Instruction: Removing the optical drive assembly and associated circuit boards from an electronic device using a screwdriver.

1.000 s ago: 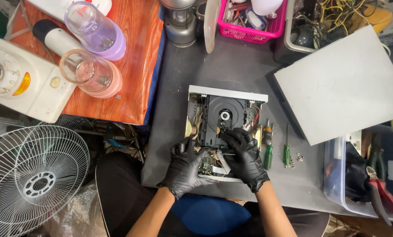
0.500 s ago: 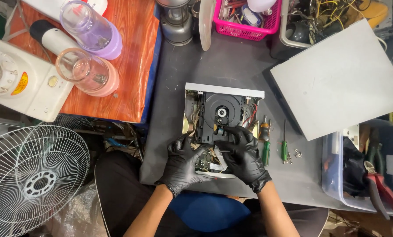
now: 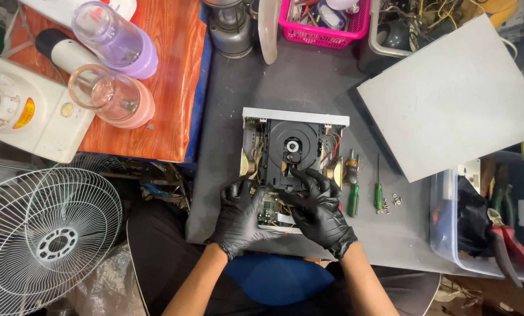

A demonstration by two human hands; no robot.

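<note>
An opened disc player (image 3: 294, 120) with a silver frame lies on the grey worktop (image 3: 309, 82). Its black disc drive (image 3: 291, 149) sits in the middle, with wires and a green circuit board (image 3: 269, 209) below it. Both my hands wear black gloves. My left hand (image 3: 241, 217) rests on the player's near left corner, fingers by the circuit board. My right hand (image 3: 319, 209) lies over the near right part, its fingertips touching the lower edge of the drive. Neither hand holds a tool.
Two green-handled screwdrivers (image 3: 353, 196) (image 3: 378, 196) and loose screws (image 3: 395, 200) lie right of the player. A grey cover panel (image 3: 455, 93) leans at the right. A pink basket (image 3: 323, 23), blender jars (image 3: 113, 96), a white fan (image 3: 45, 240) and a bin with red pliers (image 3: 510, 243) surround the worktop.
Both hands have shifted slightly over the player's near half; the right fingers now reach the drive's lower edge. The view moved a little.
</note>
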